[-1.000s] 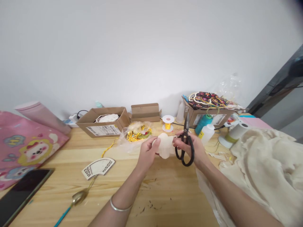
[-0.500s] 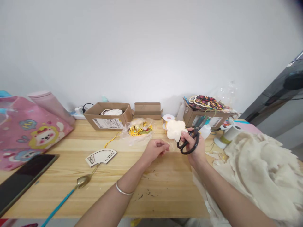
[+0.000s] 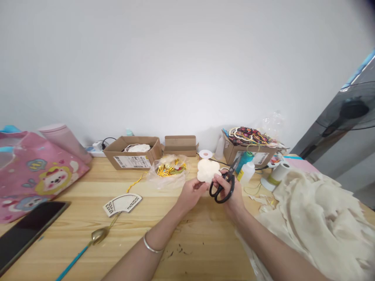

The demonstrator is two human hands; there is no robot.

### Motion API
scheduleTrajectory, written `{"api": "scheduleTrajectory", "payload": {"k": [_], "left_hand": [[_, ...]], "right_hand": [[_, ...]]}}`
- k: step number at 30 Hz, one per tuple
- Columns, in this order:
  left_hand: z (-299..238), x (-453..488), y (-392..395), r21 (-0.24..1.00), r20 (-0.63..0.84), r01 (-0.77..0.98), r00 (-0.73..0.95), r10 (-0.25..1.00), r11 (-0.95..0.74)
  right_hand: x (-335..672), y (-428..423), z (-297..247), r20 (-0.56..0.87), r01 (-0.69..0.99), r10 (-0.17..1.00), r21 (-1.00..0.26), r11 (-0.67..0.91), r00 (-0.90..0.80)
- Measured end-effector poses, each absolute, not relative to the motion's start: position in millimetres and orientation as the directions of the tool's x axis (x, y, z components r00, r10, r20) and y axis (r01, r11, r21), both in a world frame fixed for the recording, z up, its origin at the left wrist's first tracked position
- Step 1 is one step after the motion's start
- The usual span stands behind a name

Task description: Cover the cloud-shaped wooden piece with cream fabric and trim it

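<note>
My right hand (image 3: 230, 191) is closed on black scissors (image 3: 223, 185), and its fingertips pinch a cream flower-shaped piece (image 3: 207, 170) held up above the wooden table (image 3: 88, 234). My left hand (image 3: 191, 192) is just left of it, fingers curled and touching the lower edge of the flower-shaped piece. A silver bangle (image 3: 152, 245) sits on my left wrist.
Cream fabric (image 3: 319, 218) is heaped at the right. A fan-shaped cutout (image 3: 122, 203) with a tassel, a dark phone (image 3: 27, 230) and a pink bag (image 3: 38, 175) lie at the left. Cardboard boxes (image 3: 133, 150), a bag of yellow cord (image 3: 169, 168) and spools line the back.
My left hand let go of the flower-shaped piece and dropped, then rose back to touch it. My right hand lifted the piece with the scissors and has drawn slightly left.
</note>
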State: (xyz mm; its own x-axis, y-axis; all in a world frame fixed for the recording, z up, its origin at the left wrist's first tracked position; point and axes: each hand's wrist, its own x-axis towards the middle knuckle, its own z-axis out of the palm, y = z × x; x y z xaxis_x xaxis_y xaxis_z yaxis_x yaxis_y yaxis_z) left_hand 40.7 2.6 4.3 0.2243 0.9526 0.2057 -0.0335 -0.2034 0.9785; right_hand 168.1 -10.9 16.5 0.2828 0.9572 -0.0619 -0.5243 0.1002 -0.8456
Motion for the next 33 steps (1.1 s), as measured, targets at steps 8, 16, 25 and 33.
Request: {"api": "scheduleTrajectory", "payload": {"k": [8, 16, 25, 33], "left_hand": [[1, 25, 13, 0.949, 0.16, -0.244, -0.171, 0.972, -0.2], [1, 38, 5, 0.957, 0.098, -0.281, 0.08, 0.992, -0.072], [7, 36, 1, 0.973, 0.059, -0.227, 0.027, 0.998, -0.051], [13, 19, 5, 0.967, 0.225, -0.122, 0.016, 0.974, -0.222]], "right_hand": [[169, -13, 14, -0.103, -0.581, 0.972, -0.813, 0.041, 0.213], [163, -16, 10, -0.172, -0.672, 0.963, -0.74, 0.013, 0.208], [154, -20, 5, -0.111, -0.541, 0.983, -0.841, -0.013, 0.148], [175, -6, 14, 0.056, -0.401, 0.973, -0.905, 0.144, 0.222]]}}
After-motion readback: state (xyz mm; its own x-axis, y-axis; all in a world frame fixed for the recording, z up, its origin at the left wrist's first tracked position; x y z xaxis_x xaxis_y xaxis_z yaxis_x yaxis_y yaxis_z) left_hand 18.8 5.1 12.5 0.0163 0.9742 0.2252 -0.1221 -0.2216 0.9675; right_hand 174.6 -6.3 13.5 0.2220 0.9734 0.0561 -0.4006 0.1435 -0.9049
